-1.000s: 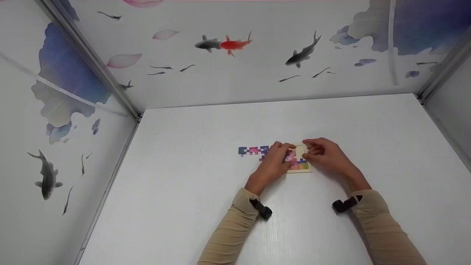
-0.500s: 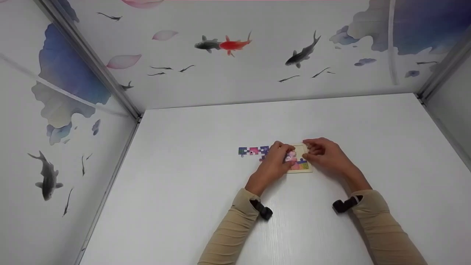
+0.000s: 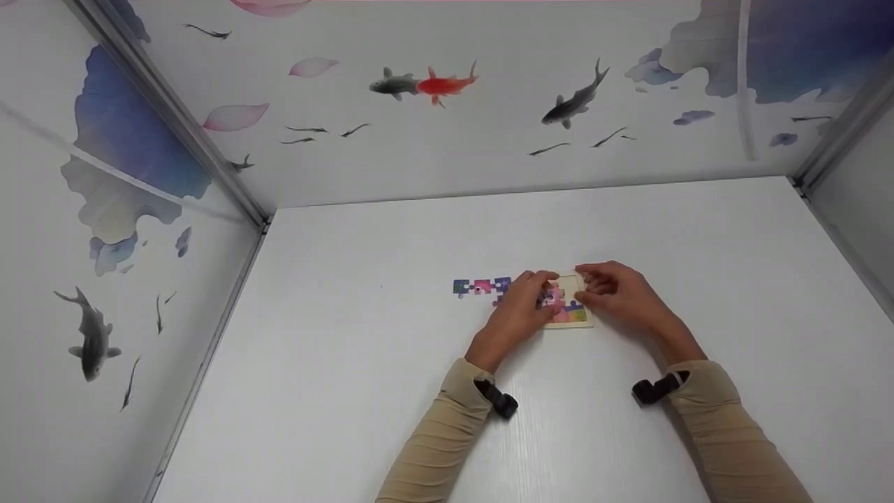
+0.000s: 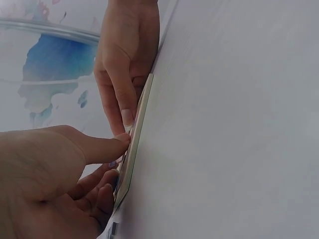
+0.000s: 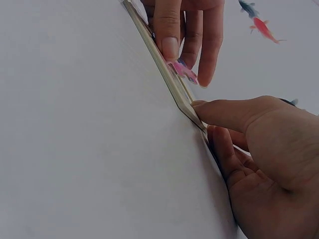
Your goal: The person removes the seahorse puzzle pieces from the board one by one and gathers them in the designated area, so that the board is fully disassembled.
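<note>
My left hand (image 3: pixel 515 304) is over the left side of a small pale wooden puzzle tray (image 3: pixel 580 324), covering part of it. In the right wrist view its thumb and fingers pinch a pink puzzle piece (image 5: pixel 183 72), tilted just above the tray. My right hand (image 3: pixel 621 290) grips the tray's right edge, with the thumb on the rim and the other fingers curled beside it. Colourful pieces (image 3: pixel 573 314) lie fitted along the tray's near side, while bare wood shows at its upper right.
Several loose puzzle pieces (image 3: pixel 482 286) lie on the white table (image 3: pixel 335 363) left of the tray, some partly hidden by the left hand. Behind the table stands a white wall (image 3: pixel 489 154) with painted fish; another wall (image 3: pixel 42 209) borders the left side.
The pink piece has shifted and tilted slightly under the left fingers, and the left fingertips have moved a little. The right hand and the tray stay in place.
</note>
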Demonstrator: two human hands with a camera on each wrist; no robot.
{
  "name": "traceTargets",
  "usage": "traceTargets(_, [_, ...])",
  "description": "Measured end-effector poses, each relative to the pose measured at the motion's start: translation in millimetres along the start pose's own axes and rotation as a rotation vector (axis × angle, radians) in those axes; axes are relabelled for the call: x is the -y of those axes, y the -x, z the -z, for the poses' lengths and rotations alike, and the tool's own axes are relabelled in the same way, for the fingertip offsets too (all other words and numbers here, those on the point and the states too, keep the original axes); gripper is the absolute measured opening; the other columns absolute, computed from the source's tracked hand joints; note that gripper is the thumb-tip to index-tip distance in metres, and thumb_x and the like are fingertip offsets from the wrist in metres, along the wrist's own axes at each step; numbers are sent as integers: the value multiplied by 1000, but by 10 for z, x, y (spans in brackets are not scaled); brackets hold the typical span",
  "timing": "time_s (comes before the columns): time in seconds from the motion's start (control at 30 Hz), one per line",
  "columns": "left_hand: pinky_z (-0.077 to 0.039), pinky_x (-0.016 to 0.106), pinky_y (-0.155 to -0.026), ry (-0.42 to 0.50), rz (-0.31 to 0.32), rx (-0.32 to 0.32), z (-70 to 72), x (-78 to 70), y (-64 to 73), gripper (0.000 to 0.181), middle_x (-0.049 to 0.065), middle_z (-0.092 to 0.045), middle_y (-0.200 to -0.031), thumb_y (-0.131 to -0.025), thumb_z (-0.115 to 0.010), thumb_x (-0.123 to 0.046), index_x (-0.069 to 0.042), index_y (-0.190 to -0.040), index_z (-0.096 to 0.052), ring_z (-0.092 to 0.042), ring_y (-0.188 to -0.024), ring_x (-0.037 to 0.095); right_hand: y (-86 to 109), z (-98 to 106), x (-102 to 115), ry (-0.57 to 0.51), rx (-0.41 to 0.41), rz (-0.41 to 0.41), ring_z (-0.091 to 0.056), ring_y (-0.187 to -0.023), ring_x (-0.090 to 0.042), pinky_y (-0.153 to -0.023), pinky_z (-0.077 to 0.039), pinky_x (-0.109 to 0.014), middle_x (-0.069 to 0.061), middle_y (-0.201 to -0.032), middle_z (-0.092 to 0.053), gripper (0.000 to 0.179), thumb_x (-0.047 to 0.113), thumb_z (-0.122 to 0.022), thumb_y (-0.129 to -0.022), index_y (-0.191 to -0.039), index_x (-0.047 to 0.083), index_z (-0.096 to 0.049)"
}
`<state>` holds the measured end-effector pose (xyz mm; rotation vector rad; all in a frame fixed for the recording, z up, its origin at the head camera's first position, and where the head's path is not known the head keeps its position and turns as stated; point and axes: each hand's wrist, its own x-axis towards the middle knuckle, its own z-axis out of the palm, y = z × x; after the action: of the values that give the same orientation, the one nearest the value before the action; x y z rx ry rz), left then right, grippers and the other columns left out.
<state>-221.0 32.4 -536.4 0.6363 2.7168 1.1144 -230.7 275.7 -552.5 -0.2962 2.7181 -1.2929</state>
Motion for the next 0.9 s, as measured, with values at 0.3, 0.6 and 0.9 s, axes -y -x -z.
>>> traceTargets(0.3, [-55,21,-98,-38,-45,8,23,-3,31,38,1,-65,-133,-104,-74,-18,-18,-142,-71,-62,-112,9,4,-6,-21,-1,9,-5,-67,-112,-27,-89,-48,-7,-13,-129,-66,55,25,-79,-101,-152,14,-62])
traceTargets(0.6, [-56,24,-100,-67,-129,21,130,75,23,41,3,-68,-132,-102,-77,-17,-15,-143,-71,-67,-113,12,-13,-3,-7,-24,2,13,-67,-109,-25,-87,-50,-8,-13,-126,-67,54,23,-81,-100,-150,12,-64])
traceTargets(0.9, [-56,24,-95,-128,-112,-31,120,86,13,39,0,-70,-127,-103,-77,-23,-20,-141,-72,-67,-106,10,-9,-6,-7,-15,7,9,-67,-110,-26,-88,-49,-7,-13,-128,-67,56,26,-80,-101,-152,13,-62])
